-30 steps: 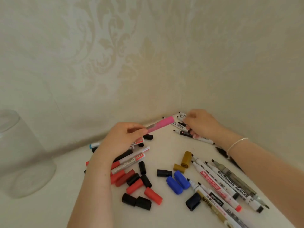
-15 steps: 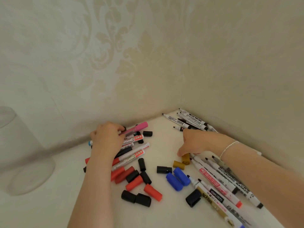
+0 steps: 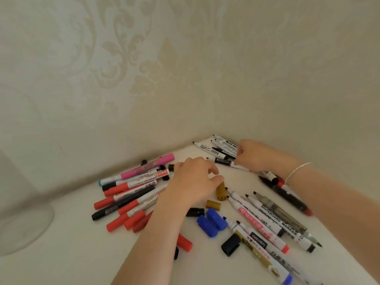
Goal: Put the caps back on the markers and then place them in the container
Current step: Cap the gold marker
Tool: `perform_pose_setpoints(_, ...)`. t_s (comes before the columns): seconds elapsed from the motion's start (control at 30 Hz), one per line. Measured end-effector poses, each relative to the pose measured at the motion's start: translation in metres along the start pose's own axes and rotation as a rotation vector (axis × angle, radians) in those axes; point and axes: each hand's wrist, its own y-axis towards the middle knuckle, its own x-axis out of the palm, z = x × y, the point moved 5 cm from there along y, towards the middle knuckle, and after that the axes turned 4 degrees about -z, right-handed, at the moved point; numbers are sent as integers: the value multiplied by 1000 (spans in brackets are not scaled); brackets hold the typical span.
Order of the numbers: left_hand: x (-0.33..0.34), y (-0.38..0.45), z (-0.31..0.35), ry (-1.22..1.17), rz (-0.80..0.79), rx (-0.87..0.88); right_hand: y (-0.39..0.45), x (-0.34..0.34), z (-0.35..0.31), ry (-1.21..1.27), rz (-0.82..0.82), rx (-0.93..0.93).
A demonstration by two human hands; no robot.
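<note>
My left hand (image 3: pixel 193 179) hovers low over the middle of the table with its fingers curled. Its thumb tip touches the upper end of a gold cap (image 3: pixel 221 192); a real grip does not show. My right hand (image 3: pixel 254 156) is a fist at the far corner, closed on a thin white uncapped marker (image 3: pixel 221 161) at the edge of a pile of thin uncapped markers (image 3: pixel 218 148). A pink capped marker (image 3: pixel 148 166) lies on the pile of capped markers (image 3: pixel 131 194) at left. The clear container (image 3: pixel 22 227) stands at the far left, blurred.
Uncapped whiteboard markers (image 3: pixel 267 221) lie fanned out at right. Loose caps lie between the piles: two blue caps (image 3: pixel 211 222), a second gold cap (image 3: pixel 212 204), black caps (image 3: pixel 230 244), red caps (image 3: pixel 184 242). Patterned walls meet in a corner behind the table.
My left hand let go of the pink marker on the left pile and moved right to the gold cap. My right hand left the gold cap and went back to the far thin markers.
</note>
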Motion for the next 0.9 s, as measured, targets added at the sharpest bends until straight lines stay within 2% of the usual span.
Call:
perform_pose_setpoints(0.1,6,9,12,34,-151,-41,-5,-23,17,0,88,28)
perform_pose_setpoints(0.27,3,15,17,78,-266,-112,-10,-38,42,51,63,73)
perform_pose_setpoints(0.37,2,12,19,88,-278,-136,-18,-37,51,56,4,88)
perform_pose_setpoints(0.5,7,8,24,115,-272,-142,-39,-18,55,-66,-240,162)
perform_pose_setpoints(0.6,13,8,27,134,-268,-158,-51,4,57,-139,-365,160)
perform_pose_setpoints(0.9,27,12,22,121,-232,-224,-58,23,56,-167,-349,106)
